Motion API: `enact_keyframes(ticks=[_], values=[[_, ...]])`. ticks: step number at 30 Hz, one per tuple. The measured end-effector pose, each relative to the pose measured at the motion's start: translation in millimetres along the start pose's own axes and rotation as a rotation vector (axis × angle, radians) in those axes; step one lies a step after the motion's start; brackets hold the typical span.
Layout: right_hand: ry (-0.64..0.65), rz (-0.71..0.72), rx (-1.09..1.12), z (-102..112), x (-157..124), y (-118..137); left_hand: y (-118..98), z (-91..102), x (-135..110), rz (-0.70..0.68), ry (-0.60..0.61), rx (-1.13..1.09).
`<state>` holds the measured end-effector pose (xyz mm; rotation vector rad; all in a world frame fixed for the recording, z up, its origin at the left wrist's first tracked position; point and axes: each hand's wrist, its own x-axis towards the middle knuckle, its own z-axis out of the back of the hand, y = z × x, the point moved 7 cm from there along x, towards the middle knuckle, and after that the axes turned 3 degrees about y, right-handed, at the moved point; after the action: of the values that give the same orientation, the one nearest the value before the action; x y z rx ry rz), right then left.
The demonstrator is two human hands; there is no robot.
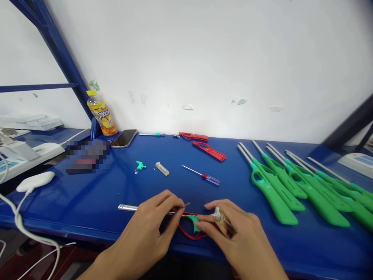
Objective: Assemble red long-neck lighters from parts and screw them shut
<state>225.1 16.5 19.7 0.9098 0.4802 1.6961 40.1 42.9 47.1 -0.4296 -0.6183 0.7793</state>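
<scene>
At the table's front edge lies a partly assembled lighter with a red half-shell (186, 234), a teal trigger (194, 224) and a silver barrel (127, 207). My left hand (154, 221) is closed over its barrel end, thumb and forefinger pinching a thin reddish-brown wire or tube (187, 204). In my right hand (236, 225), a clear amber-tinted fuel tank (223, 221) is held within curled fingers. The thumb and forefinger of that hand touch the trigger. My hands hide much of the shell and barrel.
Further back lie a screwdriver (205, 177), another clear tank (162, 169), a teal trigger (140, 165), red half-shells (211, 151) and a barrel assembly (159, 134). Several green lighters (275, 194) lie at right. A phone (125, 138), bottle (102, 114) and cables (20, 221) are left.
</scene>
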Motion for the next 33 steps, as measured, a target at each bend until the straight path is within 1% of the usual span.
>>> enact_keyframes(ticks=[10, 15, 23, 30, 33], values=[[-0.004, -0.011, -0.041, 1, -1, -1, 5, 0.3, -2, 0.052, -0.015, -0.009], [0.018, -0.035, 0.032, -1, -2, -3, 7, 0.6, -1, 0.068, -0.017, -0.002], [0.013, -0.011, 0.092, -2, -1, 2, 5, -0.6, -1, 0.024, -0.026, 0.042], [0.025, 0.026, 0.031, -1, 1, 4, 1, -0.5, 2, -0.022, -0.030, 0.039], [-0.016, 0.032, 0.024, 3, 0, 9, -1, -2.0, 1, -0.044, -0.026, 0.035]])
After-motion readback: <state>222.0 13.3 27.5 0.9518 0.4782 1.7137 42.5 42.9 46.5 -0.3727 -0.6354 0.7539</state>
